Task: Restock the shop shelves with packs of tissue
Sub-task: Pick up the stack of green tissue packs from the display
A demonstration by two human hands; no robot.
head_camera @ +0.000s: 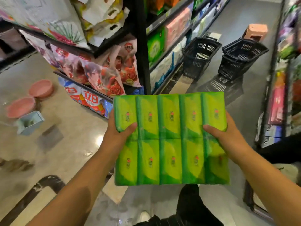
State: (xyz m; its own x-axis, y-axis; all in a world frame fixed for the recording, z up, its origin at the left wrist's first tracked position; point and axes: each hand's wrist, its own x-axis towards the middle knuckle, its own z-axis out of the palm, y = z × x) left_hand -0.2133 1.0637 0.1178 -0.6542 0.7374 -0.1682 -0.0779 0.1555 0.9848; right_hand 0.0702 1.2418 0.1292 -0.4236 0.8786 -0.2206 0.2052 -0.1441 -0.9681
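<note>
Green tissue pack (171,139) nearest the camera, held flat in mid-air above the floor (68,144), clear of every shelf. 10 sub-packs visible, 2 rows of 5, red logo on each.

Left hand (117,132) clamped on the pack's left edge, at the upper row: thumb on top, fingers under and hidden. Right hand (226,132) clamped on the right edge the same way, thumb on top. Hands well apart, pack between them. Both forearms bare.

Left to right:
- 2 pink basins (31,98) on the floor at far left, a pale blue box (30,122) just beside the nearer one.
- Left shelf unit (91,51): white floral packs (48,22) on the upper level, packs with red print (97,74) on the middle level, blue-and-white packs with red characters (86,98) at the bottom edge.
- Black upright (142,46) at the unit's corner.
- Aisle shelving (169,38) behind it: green, pink and pale packs, blurred.
- 2 stacks of black shopping baskets (224,57) on the aisle floor, a pink pack (257,31) behind the right stack.
- Right shelf unit (280,88) along the right edge, contents too blurred to tell.

Person's dark trouser leg (190,207) below the pack.
</note>
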